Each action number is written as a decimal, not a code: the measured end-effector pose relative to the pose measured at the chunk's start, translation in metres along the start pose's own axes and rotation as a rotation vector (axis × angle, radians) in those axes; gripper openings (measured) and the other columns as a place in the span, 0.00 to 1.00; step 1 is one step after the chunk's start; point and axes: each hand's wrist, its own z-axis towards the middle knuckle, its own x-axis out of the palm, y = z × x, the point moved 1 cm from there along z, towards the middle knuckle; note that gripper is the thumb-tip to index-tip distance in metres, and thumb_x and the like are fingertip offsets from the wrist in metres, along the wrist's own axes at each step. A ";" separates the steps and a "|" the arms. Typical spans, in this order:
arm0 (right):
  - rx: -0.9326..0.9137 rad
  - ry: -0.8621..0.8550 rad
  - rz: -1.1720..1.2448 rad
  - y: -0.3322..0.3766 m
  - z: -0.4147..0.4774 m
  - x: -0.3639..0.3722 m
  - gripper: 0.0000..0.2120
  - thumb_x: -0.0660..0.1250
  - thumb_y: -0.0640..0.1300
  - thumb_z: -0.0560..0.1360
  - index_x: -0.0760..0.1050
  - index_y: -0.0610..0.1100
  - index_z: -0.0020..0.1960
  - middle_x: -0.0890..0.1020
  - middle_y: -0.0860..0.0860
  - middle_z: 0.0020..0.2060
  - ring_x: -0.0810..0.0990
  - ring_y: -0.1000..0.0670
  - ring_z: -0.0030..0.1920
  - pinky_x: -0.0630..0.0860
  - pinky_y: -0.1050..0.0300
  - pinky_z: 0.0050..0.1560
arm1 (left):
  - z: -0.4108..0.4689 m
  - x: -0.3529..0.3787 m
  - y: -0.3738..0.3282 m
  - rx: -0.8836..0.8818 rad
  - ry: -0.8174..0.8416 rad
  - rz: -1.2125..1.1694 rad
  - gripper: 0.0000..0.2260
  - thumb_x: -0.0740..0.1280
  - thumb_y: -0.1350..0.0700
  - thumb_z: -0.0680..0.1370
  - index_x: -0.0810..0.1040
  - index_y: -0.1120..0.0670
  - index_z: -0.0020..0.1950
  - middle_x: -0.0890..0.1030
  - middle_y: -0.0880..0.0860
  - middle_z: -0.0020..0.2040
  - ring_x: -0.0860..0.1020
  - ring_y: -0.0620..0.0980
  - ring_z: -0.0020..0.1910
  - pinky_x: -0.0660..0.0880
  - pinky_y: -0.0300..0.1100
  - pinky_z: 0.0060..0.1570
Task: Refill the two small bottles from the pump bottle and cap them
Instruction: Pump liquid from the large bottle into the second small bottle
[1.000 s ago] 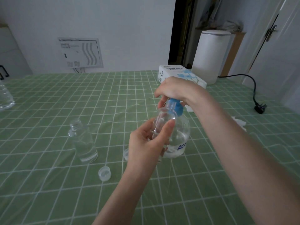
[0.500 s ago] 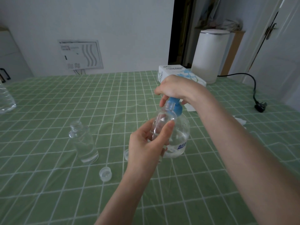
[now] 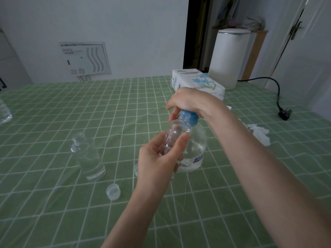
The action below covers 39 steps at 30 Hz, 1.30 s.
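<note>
The clear pump bottle (image 3: pixel 196 149) with a blue collar stands on the green checked cloth at centre. My right hand (image 3: pixel 189 101) covers and grips its pump head from above. My left hand (image 3: pixel 157 158) holds a small clear bottle (image 3: pixel 176 135) tilted, its open mouth up against the pump's spout. The second small bottle (image 3: pixel 87 158) stands upright and uncapped to the left, with some clear liquid in it. One clear cap (image 3: pixel 113 191) lies in front of it; another cap (image 3: pixel 136 169) peeks out behind my left hand.
A tissue box (image 3: pixel 197 81) lies behind the pump bottle, with a white cylindrical appliance (image 3: pixel 229 58) and its black cord (image 3: pixel 279 104) beyond. A crumpled tissue (image 3: pixel 259 134) lies to the right. Part of a large clear bottle (image 3: pixel 4 113) shows at the left edge.
My right hand has shifted slightly on the pump head. The small bottle stays at the spout in my left hand. The camera view has drifted a little.
</note>
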 end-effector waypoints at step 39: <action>-0.005 -0.026 -0.060 0.002 0.000 -0.001 0.16 0.59 0.40 0.80 0.75 0.37 0.64 0.84 0.41 0.55 0.81 0.42 0.59 0.74 0.49 0.62 | 0.001 0.000 0.004 0.007 -0.011 -0.005 0.15 0.70 0.38 0.61 0.82 0.46 0.38 0.76 0.48 0.25 0.70 0.42 0.22 0.65 0.32 0.20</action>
